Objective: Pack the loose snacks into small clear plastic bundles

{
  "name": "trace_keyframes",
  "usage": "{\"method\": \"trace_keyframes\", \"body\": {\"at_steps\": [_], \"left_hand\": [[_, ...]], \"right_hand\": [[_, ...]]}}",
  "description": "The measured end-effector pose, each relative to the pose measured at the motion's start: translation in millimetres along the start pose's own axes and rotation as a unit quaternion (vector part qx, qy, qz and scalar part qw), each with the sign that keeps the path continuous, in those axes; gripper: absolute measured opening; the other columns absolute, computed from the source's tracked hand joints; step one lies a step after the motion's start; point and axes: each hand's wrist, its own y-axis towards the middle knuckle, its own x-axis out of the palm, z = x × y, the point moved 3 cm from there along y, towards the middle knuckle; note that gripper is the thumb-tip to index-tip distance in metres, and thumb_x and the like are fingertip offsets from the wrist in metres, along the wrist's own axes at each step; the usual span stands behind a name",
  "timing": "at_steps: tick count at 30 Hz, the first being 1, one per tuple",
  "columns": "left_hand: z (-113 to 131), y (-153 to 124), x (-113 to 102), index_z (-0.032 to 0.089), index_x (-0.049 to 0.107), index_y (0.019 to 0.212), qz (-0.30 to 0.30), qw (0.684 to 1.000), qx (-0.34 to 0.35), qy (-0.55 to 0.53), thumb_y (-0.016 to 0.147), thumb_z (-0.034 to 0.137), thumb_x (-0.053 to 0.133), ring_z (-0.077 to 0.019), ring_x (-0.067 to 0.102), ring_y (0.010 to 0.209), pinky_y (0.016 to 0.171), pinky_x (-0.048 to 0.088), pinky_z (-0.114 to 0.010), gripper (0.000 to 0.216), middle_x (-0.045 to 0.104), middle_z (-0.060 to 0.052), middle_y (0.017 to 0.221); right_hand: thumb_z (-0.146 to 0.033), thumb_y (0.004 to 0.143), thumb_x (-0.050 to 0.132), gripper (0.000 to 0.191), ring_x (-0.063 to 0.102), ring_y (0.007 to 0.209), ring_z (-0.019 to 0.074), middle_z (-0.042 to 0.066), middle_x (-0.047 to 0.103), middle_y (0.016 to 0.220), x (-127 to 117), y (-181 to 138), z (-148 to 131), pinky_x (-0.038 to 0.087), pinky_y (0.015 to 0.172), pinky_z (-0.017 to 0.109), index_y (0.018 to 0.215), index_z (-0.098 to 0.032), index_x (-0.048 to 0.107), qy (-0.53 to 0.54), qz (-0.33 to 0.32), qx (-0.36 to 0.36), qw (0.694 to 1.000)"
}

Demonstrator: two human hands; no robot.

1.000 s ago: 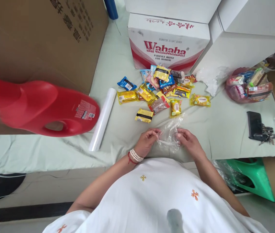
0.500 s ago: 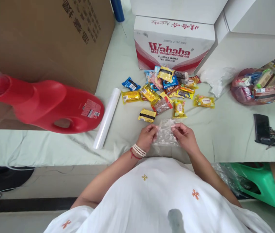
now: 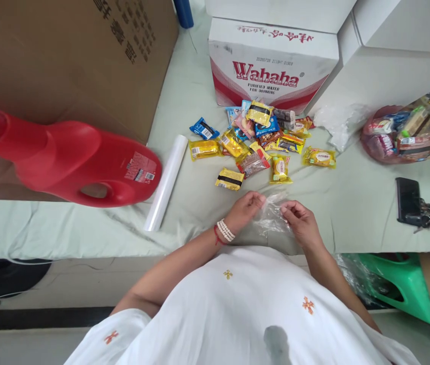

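Note:
A crumpled clear plastic bag (image 3: 272, 215) is held between both hands over the pale green sheet. My left hand (image 3: 245, 208), with a bead bracelet on its wrist, pinches the bag's left edge. My right hand (image 3: 301, 219) pinches the right edge. Just beyond the hands lies a heap of small snack packets (image 3: 260, 139), mostly yellow, some blue and brown. The nearest ones are a yellow and black packet (image 3: 229, 179) and a yellow packet (image 3: 280, 169).
A big red jug (image 3: 66, 162) lies on its side at left by a brown carton (image 3: 63, 61). A roll of clear bags (image 3: 166, 181) lies beside it. A Wahaha box (image 3: 271, 68), a filled snack bag (image 3: 399, 137), phone and keys (image 3: 414, 203) and a green stool (image 3: 397, 284) are around.
Both hands keep hold of the clear bag. They have shifted a little to the right, and the bag between them looks more bunched.

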Motion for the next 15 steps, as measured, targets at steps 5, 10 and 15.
{"method": "trace_keyframes", "body": {"at_steps": [5, 10, 15], "left_hand": [[-5, 12, -7, 0.018, 0.057, 0.068, 0.068, 0.997, 0.007, -0.031, 0.08, 0.059, 0.07, -0.0076, 0.04, 0.052, 0.051, 0.032, -0.023, 0.045, 0.053, 0.003, 0.061], [-10, 8, -12, 0.019, 0.054, 0.072, 0.074, 0.993, -0.028, -0.085, 0.08, 0.059, 0.071, -0.0067, 0.038, 0.049, 0.048, 0.03, -0.022, 0.044, 0.051, 0.005, 0.062], [2, 1, 12, 0.018, 0.065, 0.079, -0.021, 0.999, 0.021, 0.034, 0.087, 0.063, 0.061, -0.0108, 0.046, 0.058, 0.055, 0.037, -0.026, 0.046, 0.06, 0.0, 0.069]], "right_hand": [[-0.054, 0.078, 0.077, 0.037, 0.041, 0.056, 0.0113, -0.002, 0.057, 0.067, -13, -2, -1, 0.033, 0.052, 0.025, 0.092, -0.021, 0.07, -0.016, 0.02, -0.007, 1.0], [-0.049, 0.079, 0.078, 0.033, 0.047, 0.066, 0.0128, 0.001, 0.064, 0.079, -29, -8, 6, 0.038, 0.058, 0.025, 0.094, -0.021, 0.073, -0.006, 0.05, -0.021, 0.999], [-0.047, 0.084, 0.072, 0.031, 0.045, 0.065, 0.013, 0.002, 0.063, 0.082, -23, -15, -2, 0.037, 0.058, 0.026, 0.102, -0.023, 0.079, -0.069, -0.001, -0.046, 0.997]]}}
